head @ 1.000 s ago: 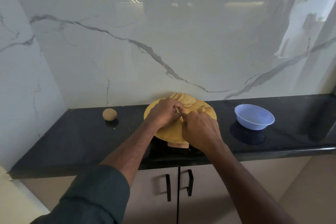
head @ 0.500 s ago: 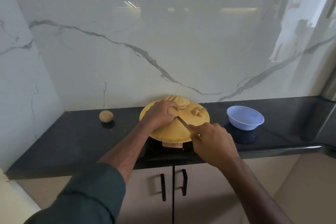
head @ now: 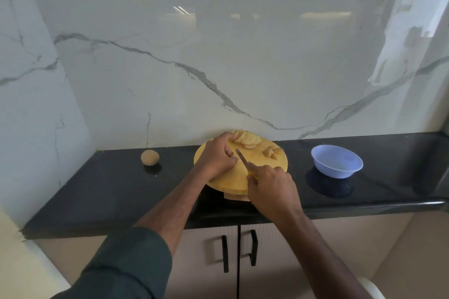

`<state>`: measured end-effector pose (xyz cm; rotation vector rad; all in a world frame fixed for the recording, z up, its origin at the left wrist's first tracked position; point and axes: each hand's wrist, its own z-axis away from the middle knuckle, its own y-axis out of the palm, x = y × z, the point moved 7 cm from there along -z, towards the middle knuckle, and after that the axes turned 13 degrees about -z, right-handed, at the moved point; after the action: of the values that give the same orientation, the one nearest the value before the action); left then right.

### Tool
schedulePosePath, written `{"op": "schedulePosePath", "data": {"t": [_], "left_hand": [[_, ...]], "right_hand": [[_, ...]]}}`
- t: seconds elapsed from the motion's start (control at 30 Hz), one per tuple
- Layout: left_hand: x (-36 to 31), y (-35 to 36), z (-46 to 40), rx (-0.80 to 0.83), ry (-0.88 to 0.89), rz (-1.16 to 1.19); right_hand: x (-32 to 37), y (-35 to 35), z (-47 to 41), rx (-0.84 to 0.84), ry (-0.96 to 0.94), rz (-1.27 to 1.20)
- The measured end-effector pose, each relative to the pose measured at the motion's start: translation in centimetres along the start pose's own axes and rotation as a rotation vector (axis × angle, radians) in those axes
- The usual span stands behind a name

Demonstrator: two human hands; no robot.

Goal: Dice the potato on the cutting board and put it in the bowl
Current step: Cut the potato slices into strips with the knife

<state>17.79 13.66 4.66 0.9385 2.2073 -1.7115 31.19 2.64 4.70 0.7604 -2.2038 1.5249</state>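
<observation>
Right hand (head: 271, 188) grips knife (head: 241, 158); blade's long axis points away and left from that grip. Left hand (head: 217, 154), fingers curled, holds potato slices (head: 245, 139) at cutting board (head: 227, 181) far edge. Advice: knuckles guide blade, fingertips tucked. Bowl (head: 336, 161) well right of grip

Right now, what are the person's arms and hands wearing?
The left arm has a dark green sleeve pushed up near the elbow, leaving the forearm bare. The right arm shows no sleeve in view. The left hand and right hand are bare: no gloves, rings or watch that I can see.
</observation>
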Motion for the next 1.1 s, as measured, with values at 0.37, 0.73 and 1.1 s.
{"op": "schedulePosePath", "data": {"t": [0.37,0.73,1.1], "left_hand": [[-0.1,0.0,0.1,0.02,0.01,0.022],[-1.5,0.2,0.4,0.066,0.067,-0.146],[-1.0,0.3,0.4,0.046,0.074,-0.111]], "right_hand": [[0.1,0.4,-1.7,0.08,-0.018,0.039],[0.3,0.6,-1.2,0.089,-0.042,0.124],[-1.2,-2.5,1.5,0.125,-0.003,0.02]]}}
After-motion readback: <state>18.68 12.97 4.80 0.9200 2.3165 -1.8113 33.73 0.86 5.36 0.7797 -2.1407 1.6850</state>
